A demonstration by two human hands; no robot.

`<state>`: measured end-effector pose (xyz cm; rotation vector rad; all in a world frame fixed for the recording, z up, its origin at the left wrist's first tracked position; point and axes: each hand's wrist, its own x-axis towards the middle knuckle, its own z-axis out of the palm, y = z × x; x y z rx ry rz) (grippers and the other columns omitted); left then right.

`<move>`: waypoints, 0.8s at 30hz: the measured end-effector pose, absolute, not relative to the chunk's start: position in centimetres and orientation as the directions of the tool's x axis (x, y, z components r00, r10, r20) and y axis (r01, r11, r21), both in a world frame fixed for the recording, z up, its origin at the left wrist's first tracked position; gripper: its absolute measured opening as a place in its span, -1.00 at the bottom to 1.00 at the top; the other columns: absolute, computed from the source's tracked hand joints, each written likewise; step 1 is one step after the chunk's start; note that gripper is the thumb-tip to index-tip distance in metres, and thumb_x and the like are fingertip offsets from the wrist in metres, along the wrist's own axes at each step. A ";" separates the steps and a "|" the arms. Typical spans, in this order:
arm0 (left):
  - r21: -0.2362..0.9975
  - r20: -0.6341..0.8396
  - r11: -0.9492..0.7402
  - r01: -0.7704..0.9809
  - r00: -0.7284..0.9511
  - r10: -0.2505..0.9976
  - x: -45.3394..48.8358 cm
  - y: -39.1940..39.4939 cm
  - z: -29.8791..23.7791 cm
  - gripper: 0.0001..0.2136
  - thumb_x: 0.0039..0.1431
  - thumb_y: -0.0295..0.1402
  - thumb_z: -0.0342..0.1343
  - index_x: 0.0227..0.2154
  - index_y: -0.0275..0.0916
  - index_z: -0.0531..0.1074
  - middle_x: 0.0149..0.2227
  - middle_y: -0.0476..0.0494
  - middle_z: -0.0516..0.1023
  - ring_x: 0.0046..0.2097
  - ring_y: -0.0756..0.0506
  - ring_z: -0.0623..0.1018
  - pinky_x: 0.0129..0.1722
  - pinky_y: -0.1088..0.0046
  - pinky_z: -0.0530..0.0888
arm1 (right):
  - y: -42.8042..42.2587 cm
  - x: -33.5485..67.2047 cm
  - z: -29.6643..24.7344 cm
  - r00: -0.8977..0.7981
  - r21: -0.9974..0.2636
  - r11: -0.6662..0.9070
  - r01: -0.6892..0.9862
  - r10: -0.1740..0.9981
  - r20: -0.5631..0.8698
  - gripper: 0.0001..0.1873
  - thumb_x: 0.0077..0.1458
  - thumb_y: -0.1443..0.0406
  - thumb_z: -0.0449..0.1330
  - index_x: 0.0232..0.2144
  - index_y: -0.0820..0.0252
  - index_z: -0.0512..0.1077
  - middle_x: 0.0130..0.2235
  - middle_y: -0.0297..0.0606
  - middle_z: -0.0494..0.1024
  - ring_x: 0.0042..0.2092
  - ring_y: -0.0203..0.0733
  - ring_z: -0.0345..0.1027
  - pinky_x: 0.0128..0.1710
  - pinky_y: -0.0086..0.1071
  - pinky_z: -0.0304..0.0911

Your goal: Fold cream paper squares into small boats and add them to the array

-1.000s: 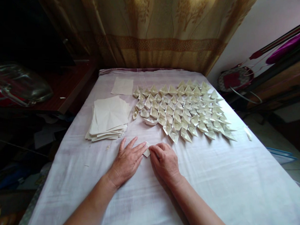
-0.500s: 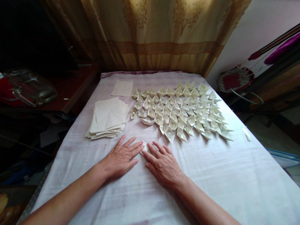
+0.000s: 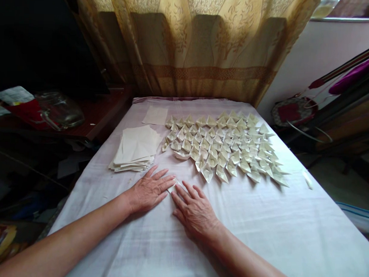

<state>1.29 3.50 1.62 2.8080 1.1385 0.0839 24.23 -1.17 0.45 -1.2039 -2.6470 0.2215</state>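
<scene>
A small folded piece of white paper (image 3: 173, 186) lies flat on the cloth, partly covered by my fingers. My left hand (image 3: 149, 189) rests on its left side, fingers spread and fingertips on the paper. From the right, my right hand (image 3: 195, 209) lies palm down with its fingers stretched out, the index fingertip at the paper's edge. Beyond my left hand sits a stack of white paper sheets (image 3: 137, 147). Many folded paper boats (image 3: 214, 149) stand in close rows beyond my right hand.
The bed or table under a white cloth (image 3: 259, 238) fills the middle. One loose sheet (image 3: 155, 115) lies behind the stack. A glass jar (image 3: 60, 112) stands on the dark red cabinet at left. A curtain (image 3: 199, 54) hangs behind; a bag (image 3: 294, 112) is at right.
My view has tipped up slightly, showing more curtain. My right hand has drawn a little toward me and down along the folded paper; my left hand stays nearly in place.
</scene>
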 end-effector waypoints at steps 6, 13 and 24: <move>0.109 0.002 -0.738 0.666 0.743 0.670 1.2 3.9 2.2 -0.58 0.37 -0.21 -0.05 0.25 -0.07 0.27 0.27 -0.02 0.36 0.34 -0.15 0.23 0.37 0.14 -0.26 | -1.7 24.6 0.4 -0.652 -0.269 0.653 0.708 0.751 0.106 -0.48 0.26 0.04 0.13 0.22 -0.07 0.31 0.33 -0.15 0.23 0.32 0.17 0.07 0.23 0.05 0.05; 0.088 0.017 -0.755 0.650 0.757 0.653 1.4 3.5 2.5 -0.58 0.37 -0.22 -0.07 0.25 -0.05 0.26 0.27 -0.06 0.36 0.33 -0.16 0.24 0.37 0.11 -0.17 | -1.7 25.1 0.6 -0.644 -0.320 0.655 0.684 0.749 0.156 -0.41 0.22 0.09 0.17 0.27 0.00 0.25 0.34 -0.14 0.21 0.34 0.11 0.04 0.25 0.01 0.04; 0.062 0.033 -0.770 0.635 0.770 0.638 1.2 3.0 2.6 -0.58 0.36 -0.23 -0.03 0.24 -0.09 0.28 0.31 -0.12 0.29 0.36 -0.16 0.19 0.37 0.13 -0.14 | -0.9 24.9 0.5 -0.572 -0.307 0.596 0.742 0.802 0.174 -0.53 0.23 0.19 0.16 0.17 0.13 0.37 0.23 -0.14 0.39 0.30 0.11 0.10 0.23 0.01 0.03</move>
